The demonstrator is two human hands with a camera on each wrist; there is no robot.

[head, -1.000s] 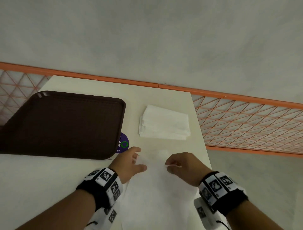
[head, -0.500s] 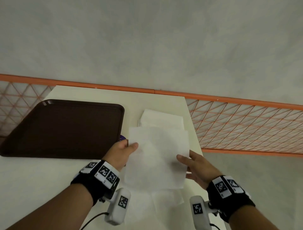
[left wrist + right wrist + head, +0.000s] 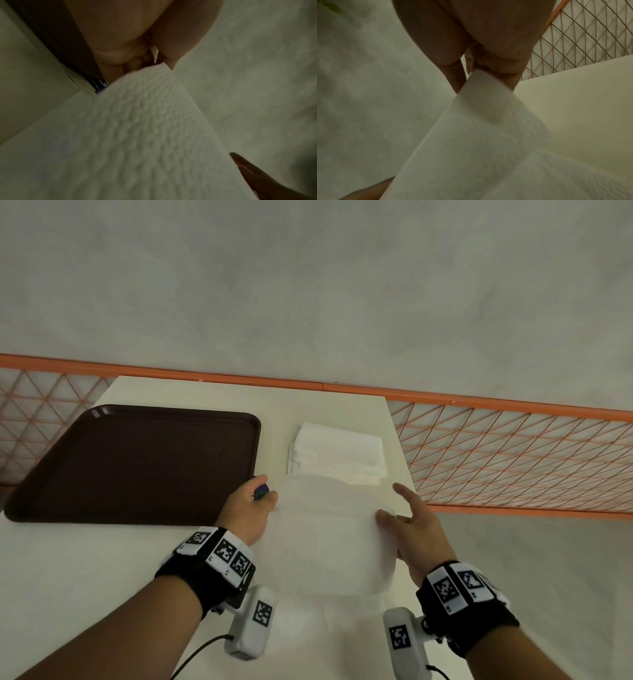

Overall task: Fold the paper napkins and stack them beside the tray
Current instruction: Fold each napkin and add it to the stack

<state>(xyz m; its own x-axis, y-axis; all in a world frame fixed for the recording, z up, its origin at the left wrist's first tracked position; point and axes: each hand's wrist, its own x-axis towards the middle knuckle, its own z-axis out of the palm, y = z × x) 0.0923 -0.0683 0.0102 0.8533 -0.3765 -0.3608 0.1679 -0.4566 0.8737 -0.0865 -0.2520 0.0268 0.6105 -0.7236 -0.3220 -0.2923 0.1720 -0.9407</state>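
Observation:
A white paper napkin (image 3: 329, 535) hangs arched between my two hands above the near part of the table. My left hand (image 3: 251, 508) pinches its left corner, and the left wrist view shows that corner (image 3: 154, 65) between thumb and fingers. My right hand (image 3: 404, 525) pinches the right corner (image 3: 479, 77) between thumb and fingers, with one finger stretched forward. A stack of folded white napkins (image 3: 339, 453) lies just beyond, to the right of the dark brown tray (image 3: 137, 463).
The cream table (image 3: 68, 577) ends close behind the stack and close to its right. An orange mesh railing (image 3: 513, 460) runs behind and beside it. A purple sticker (image 3: 262, 491) shows by the tray's near right corner. More white paper (image 3: 346, 628) lies under the held napkin.
The napkin came up off the table, stood upright half a second ago, and now bows over forward and lower. Both hands have moved slightly apart and down with it.

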